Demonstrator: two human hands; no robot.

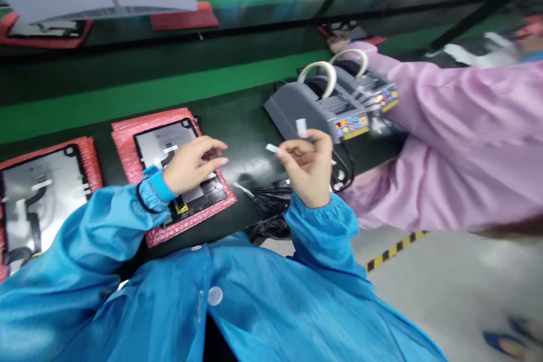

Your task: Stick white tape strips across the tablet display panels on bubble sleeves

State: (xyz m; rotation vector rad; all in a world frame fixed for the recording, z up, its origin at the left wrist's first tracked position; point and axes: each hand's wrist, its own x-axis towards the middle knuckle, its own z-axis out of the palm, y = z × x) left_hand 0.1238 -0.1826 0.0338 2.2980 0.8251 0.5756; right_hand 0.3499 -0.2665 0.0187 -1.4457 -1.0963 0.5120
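Our left arm, in a blue sleeve, reaches in from the lower left, and our left hand (193, 164) lies low over the near panel (163, 147). Its palm faces down and its wrist rests on the panel's lower part. Its fingers (212, 150) are half-curled and loosely spread, with the thumb stretched out under them. Something pale shows at the fingertips, but we cannot tell whether they grip it.

Our right hand (307, 172) is raised above the counter (246, 124), wrist bent, with the back of the hand toward us. Its thumb and forefinger are closed on a short white tape strip (271, 148) that sticks out to the left. A second tape strip (301, 127) stands up from a fingertip just above it.

The panel lies on a pink bubble-wrap sheet (127, 136) at the counter's near edge. Another panel (38, 192) sits on its own pink sheet well to the left. Between our hands and below them lies a tangle of black cables (271, 201).

Just beyond our right hand stands a grey tape dispenser (309, 107) with a white roll on top, and a second dispenser (369, 87) stands right behind it. A co-worker's pink sleeve (445, 141) crosses in from the right beside the dispensers, and their hand (339, 42) is farther back. A green conveyor belt (127, 96) runs along behind the counter.
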